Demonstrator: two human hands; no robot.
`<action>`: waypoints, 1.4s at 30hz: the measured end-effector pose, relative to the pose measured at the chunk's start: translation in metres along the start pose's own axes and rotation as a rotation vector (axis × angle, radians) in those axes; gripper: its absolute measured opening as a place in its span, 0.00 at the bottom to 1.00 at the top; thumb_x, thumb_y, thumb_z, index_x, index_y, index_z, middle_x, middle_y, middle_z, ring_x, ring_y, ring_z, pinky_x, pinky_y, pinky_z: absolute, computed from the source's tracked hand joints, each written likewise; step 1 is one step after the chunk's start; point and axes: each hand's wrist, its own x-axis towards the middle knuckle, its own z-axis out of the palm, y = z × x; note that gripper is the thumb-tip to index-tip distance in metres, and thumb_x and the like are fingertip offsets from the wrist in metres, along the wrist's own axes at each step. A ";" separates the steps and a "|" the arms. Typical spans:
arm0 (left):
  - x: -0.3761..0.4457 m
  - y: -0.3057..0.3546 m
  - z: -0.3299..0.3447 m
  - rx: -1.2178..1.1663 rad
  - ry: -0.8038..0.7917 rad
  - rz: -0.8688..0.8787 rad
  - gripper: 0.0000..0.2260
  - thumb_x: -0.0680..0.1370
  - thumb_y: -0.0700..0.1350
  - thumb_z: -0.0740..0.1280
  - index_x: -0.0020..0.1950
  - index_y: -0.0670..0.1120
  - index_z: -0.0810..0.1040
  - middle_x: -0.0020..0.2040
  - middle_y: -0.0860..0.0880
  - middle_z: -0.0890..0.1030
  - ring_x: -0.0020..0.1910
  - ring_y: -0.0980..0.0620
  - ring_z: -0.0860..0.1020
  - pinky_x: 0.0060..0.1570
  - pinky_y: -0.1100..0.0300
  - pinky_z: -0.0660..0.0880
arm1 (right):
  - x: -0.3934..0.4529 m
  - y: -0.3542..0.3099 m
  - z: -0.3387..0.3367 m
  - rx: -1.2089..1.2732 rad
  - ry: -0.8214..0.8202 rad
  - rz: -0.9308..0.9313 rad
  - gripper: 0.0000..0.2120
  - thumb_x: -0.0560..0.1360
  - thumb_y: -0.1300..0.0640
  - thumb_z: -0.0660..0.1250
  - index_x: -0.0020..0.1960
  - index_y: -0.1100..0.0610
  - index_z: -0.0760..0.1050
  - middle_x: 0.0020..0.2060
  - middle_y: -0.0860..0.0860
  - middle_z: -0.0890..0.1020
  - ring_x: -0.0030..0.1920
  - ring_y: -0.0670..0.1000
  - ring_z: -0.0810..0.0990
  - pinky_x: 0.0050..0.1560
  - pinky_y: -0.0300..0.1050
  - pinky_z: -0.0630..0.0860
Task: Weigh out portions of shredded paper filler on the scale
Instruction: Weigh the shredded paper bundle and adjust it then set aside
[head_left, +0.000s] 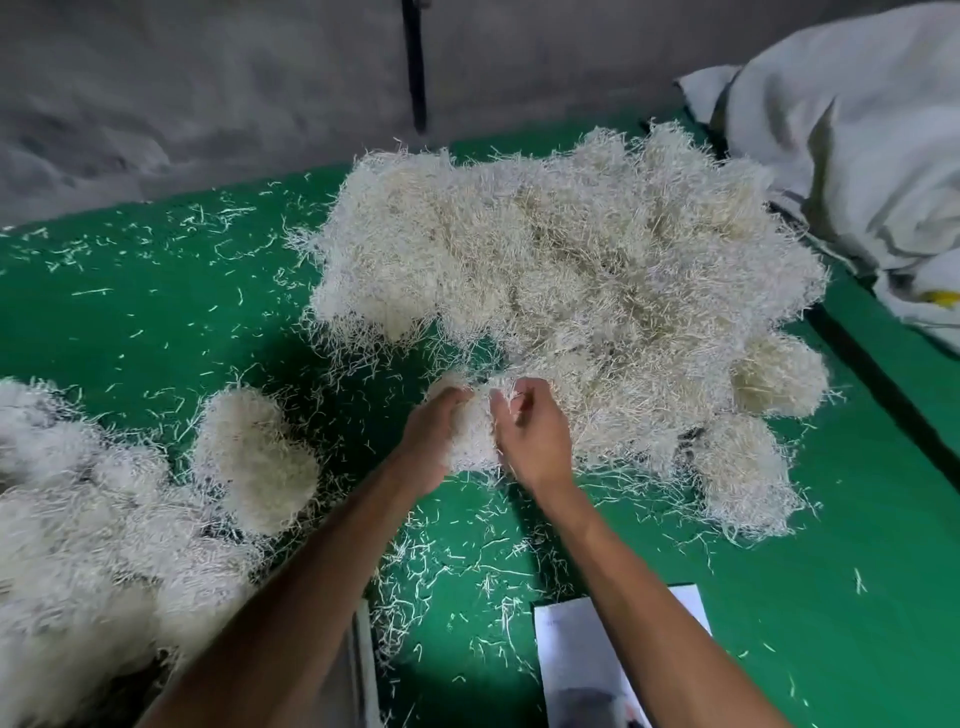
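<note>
We see open green table surface (130, 322) to the left of the big heap of shredded paper (561, 270), littered only with loose strands that block nothing. The heap fills the middle and far right of the table, so a reach toward the far edge there must go over it or around its left side. Smaller clumps (254, 457) crowd the near left, leaving a narrow green lane between them and the heap. Near the front, the patch between our forearms is open. A white sheet of paper (582, 660) lies flat at near right. A grey sack (852, 156) closes off the far right corner.
</note>
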 end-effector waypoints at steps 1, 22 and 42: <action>-0.008 0.005 -0.006 -0.076 -0.002 -0.003 0.05 0.79 0.52 0.69 0.52 0.54 0.78 0.52 0.50 0.80 0.44 0.53 0.79 0.39 0.57 0.76 | -0.003 -0.002 0.002 -0.010 0.019 0.006 0.22 0.84 0.41 0.60 0.69 0.55 0.69 0.43 0.50 0.81 0.37 0.52 0.83 0.38 0.52 0.83; -0.080 0.109 -0.061 1.525 0.201 0.586 0.41 0.70 0.68 0.72 0.76 0.51 0.66 0.64 0.48 0.80 0.54 0.50 0.80 0.56 0.53 0.76 | -0.014 -0.129 -0.052 0.039 -0.113 -0.463 0.18 0.80 0.40 0.67 0.64 0.50 0.76 0.54 0.42 0.80 0.47 0.36 0.78 0.53 0.45 0.78; -0.099 0.202 -0.014 0.031 0.065 0.492 0.46 0.64 0.63 0.77 0.77 0.49 0.64 0.76 0.49 0.66 0.73 0.48 0.66 0.71 0.43 0.64 | 0.020 -0.150 -0.081 -0.277 -0.101 -0.150 0.25 0.79 0.41 0.69 0.66 0.59 0.74 0.59 0.55 0.82 0.51 0.55 0.82 0.56 0.49 0.78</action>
